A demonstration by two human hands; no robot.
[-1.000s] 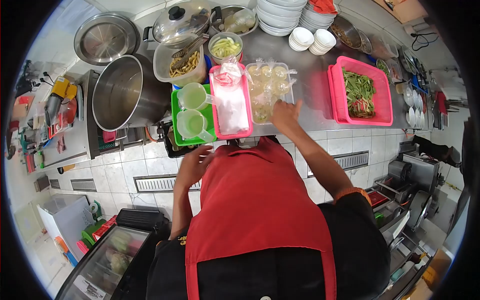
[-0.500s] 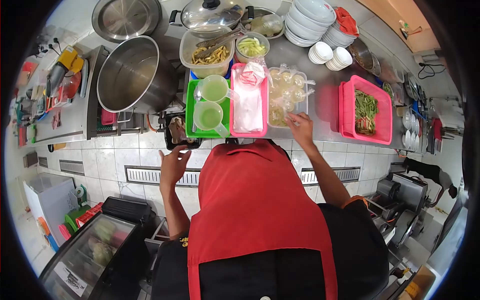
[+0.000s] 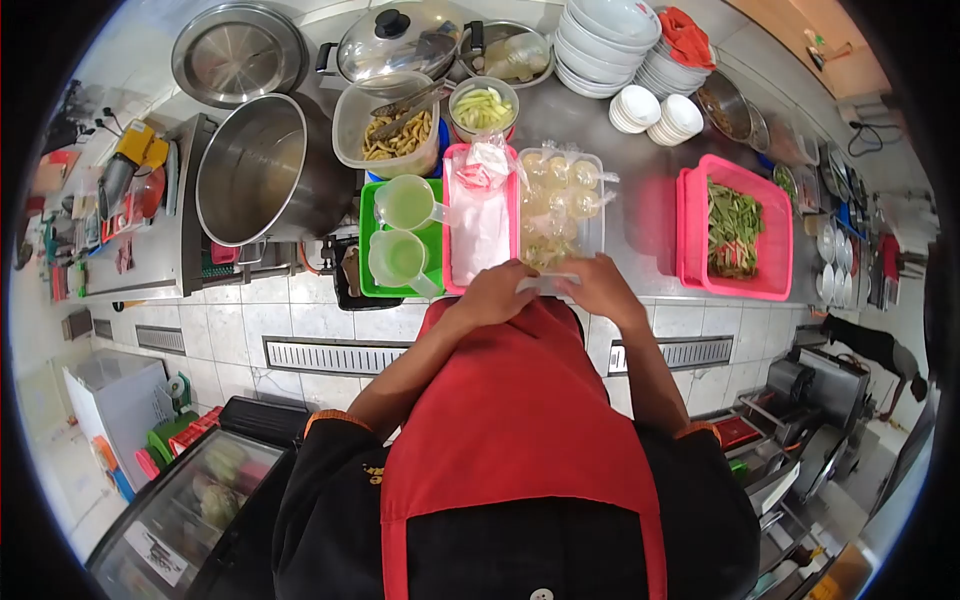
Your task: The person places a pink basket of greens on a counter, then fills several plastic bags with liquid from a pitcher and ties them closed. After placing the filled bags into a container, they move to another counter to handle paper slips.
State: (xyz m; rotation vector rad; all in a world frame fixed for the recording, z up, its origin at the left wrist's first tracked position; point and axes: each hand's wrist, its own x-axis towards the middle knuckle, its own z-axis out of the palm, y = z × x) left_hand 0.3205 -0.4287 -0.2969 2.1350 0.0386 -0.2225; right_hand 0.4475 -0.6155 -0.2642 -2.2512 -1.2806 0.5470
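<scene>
My left hand (image 3: pixel 497 293) and my right hand (image 3: pixel 606 291) are close together at the counter's front edge. Their fingers are closed on a small clear plastic bag (image 3: pixel 549 282) stretched between them, its details blurred. Just behind it stands a clear container (image 3: pixel 597 226) holding several tied bags of pale liquid (image 3: pixel 553 188). To its left is a pink tray (image 3: pixel 449 240) with white sheets or bags (image 3: pixel 482 222) inside. Beside that, a green tray (image 3: pixel 429 240) carries two measuring jugs of greenish liquid, the upper jug (image 3: pixel 408 203) and the lower jug (image 3: pixel 398 258).
Right on the counter, pink baskets (image 3: pixel 778 240) hold cut green vegetables. At the back are stacked white bowls (image 3: pixel 603 45), a lidded pan (image 3: pixel 398 45), a tub of brown strips (image 3: pixel 395 135) and a bowl of pale green slices (image 3: pixel 484 107). A large steel pot (image 3: pixel 255 170) stands left.
My left hand has come up from low on the left to meet my right hand. The right hand has moved off the container's corner, and a clear bag is now between them.
</scene>
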